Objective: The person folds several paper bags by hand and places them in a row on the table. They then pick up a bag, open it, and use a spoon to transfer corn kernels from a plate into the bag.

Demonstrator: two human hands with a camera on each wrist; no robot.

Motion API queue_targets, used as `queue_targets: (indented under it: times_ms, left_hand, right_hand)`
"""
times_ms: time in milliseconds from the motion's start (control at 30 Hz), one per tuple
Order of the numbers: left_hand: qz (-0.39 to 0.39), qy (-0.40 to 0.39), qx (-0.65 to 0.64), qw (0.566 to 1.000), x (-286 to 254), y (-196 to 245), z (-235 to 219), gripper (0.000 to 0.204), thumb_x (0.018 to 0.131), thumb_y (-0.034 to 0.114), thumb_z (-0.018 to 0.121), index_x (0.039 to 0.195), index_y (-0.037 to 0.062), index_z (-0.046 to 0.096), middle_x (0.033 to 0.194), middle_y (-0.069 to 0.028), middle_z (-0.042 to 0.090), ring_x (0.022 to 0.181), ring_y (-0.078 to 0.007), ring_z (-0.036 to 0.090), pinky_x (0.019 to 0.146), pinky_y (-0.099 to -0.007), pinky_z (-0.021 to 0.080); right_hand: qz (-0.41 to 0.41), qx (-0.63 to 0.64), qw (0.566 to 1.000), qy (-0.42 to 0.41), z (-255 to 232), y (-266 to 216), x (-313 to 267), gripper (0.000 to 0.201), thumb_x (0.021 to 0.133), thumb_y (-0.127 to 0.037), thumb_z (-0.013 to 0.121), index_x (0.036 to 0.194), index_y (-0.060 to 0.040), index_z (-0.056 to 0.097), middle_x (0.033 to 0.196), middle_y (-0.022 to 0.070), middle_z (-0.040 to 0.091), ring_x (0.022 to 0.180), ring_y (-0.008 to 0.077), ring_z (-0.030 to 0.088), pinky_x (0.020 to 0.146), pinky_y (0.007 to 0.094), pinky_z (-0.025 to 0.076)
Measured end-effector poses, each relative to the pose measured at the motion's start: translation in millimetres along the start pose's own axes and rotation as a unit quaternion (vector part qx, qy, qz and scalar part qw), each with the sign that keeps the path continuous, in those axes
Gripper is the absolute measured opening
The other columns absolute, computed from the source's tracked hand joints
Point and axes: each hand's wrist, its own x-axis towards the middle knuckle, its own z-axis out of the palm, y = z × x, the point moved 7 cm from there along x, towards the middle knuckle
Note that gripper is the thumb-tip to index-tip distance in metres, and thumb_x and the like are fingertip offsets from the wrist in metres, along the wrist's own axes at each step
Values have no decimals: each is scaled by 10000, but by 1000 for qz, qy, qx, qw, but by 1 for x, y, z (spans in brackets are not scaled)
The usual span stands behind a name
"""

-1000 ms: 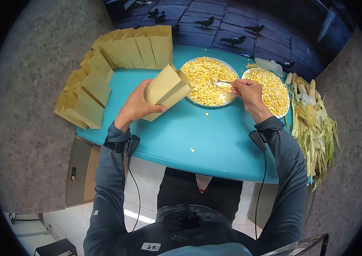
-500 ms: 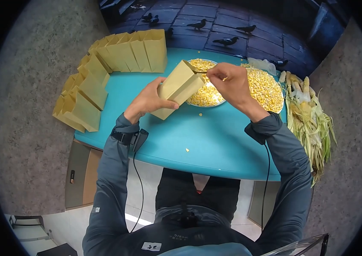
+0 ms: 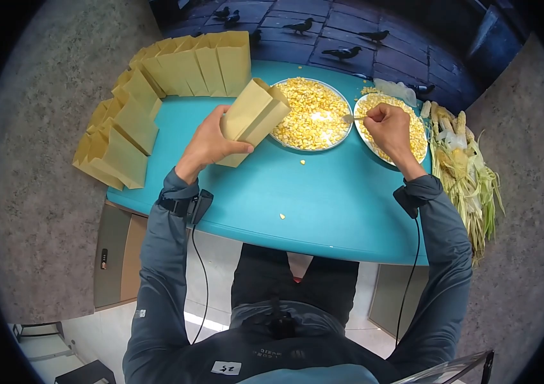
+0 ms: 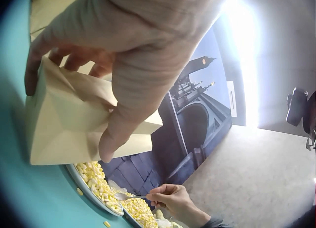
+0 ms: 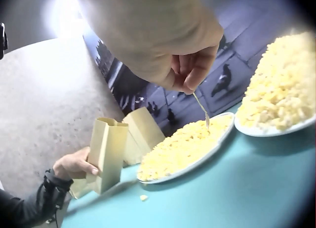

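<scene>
My left hand (image 3: pixel 211 146) grips an upright, slightly tilted tan paper bag (image 3: pixel 252 118), thumb on the near side and fingers round the back. The bag's mouth stands open beside the left plate (image 3: pixel 315 150), which is heaped with yellow corn kernels (image 3: pixel 304 105). Between thumb and fingertips my right hand (image 3: pixel 392 131) pinches the handle of a small metal spoon (image 4: pixel 122 196). Its bowl is over the right rim of that plate, close to the kernels. Under my right hand lies the second plate (image 3: pixel 381 157), also full of kernels and partly hidden.
Several tan paper bags (image 3: pixel 195 67) stand in a curved row along the table's back and left side. Corn cobs with husks (image 3: pixel 467 173) lie at the right edge, near a clear plastic bag (image 3: pixel 395 91). Loose kernels (image 3: pixel 283 216) dot the teal table (image 3: pixel 246 211).
The spoon went from the left plate to the bag's mouth, then back right to the plate's edge. My left hand moved the bag toward the spoon, then back left.
</scene>
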Motion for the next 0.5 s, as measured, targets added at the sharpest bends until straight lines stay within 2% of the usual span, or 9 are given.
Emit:
queue_targets:
  times_ms: [67, 100, 267, 367, 400, 467, 500]
  left_hand:
    - [-2, 1, 7, 1000, 1, 2, 3, 993, 627, 212, 1049, 1470, 45, 551, 1327, -140, 706, 1245, -271, 673, 1081, -401, 533]
    - [-5, 3, 18, 1000, 1, 3, 4, 992, 627, 205, 1049, 1469, 45, 550, 1329, -141, 706, 1245, -274, 675, 1080, -401, 535]
    - [2, 9, 46, 999, -3, 6, 4, 987, 636, 201, 1048, 1473, 48, 547, 1333, -139, 706, 1246, -279, 679, 1074, -399, 541]
    - [-5, 9, 47, 999, -6, 5, 0, 979, 644, 199, 1046, 1473, 48, 546, 1332, -140, 708, 1249, -281, 679, 1073, -398, 542]
    - [-10, 9, 44, 999, -7, 5, -2, 977, 647, 198, 1045, 1472, 48, 545, 1330, -143, 709, 1250, -281, 680, 1073, -398, 542]
    - [-16, 7, 48, 999, -8, 5, -3, 979, 646, 201, 1046, 1472, 48, 544, 1327, -145, 710, 1251, -281, 679, 1073, -398, 542]
    - [-23, 4, 50, 998, -8, 4, -3, 981, 645, 203, 1046, 1473, 48, 543, 1323, -147, 711, 1253, -280, 678, 1072, -399, 542]
  right_hand:
    - [52, 20, 998, -13, 11, 19, -5, 124, 826, -114, 815, 885, -6, 832, 771, 116, 800, 696, 201, 775, 688, 336, 614]
    - [82, 41, 996, -12, 12, 7, -10, 113, 826, -101, 802, 878, -5, 833, 775, 112, 803, 696, 197, 773, 693, 335, 616]
    - [132, 150, 979, -29, 66, 10, -15, 109, 826, -90, 822, 879, 4, 827, 769, 101, 801, 692, 159, 768, 670, 319, 613]
    - [240, 267, 932, -39, 85, 6, -23, 82, 845, 4, 817, 898, 57, 784, 787, 127, 784, 675, 161, 762, 621, 282, 619]
    - [239, 269, 932, -39, 89, 7, -22, 82, 845, 4, 817, 898, 57, 784, 787, 127, 784, 675, 161, 762, 621, 282, 619]
    - [284, 373, 881, -68, 107, 11, -26, 78, 861, 38, 811, 914, 73, 764, 836, 148, 781, 684, 179, 760, 618, 275, 620]
    - [285, 374, 880, -68, 109, 12, -25, 78, 861, 38, 811, 914, 73, 764, 836, 148, 781, 684, 179, 760, 618, 275, 620]
